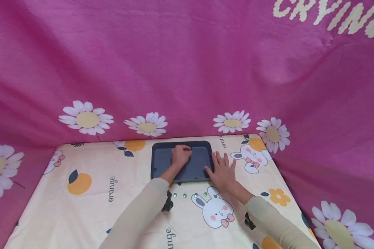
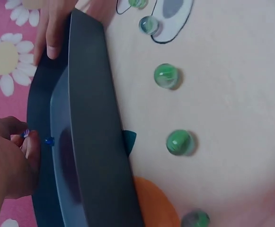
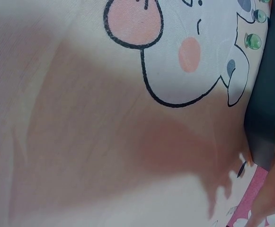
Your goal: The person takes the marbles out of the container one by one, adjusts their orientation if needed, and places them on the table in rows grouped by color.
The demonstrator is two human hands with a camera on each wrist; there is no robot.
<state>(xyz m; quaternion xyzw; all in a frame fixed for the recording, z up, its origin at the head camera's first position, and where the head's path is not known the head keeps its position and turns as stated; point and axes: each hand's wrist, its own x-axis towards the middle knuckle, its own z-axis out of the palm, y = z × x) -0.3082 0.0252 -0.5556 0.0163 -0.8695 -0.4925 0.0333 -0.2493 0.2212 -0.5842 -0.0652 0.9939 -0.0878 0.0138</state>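
Observation:
A dark grey rectangular tray lies on the cloth-covered table. Over its far half is my left hand, its thumb and fingers pinching a small bluish marble. Just past those fingertips a blue marble sits in the tray. One more blue marble lies in the tray's near left corner. My right hand rests at the tray's right side with fingers spread, the thumb at the rim; the right wrist view catches only part of this hand.
Several green glass marbles stand in a row on the cream tablecloth, in front of the tray's near wall. A pink flowered curtain hangs behind and at the sides of the table.

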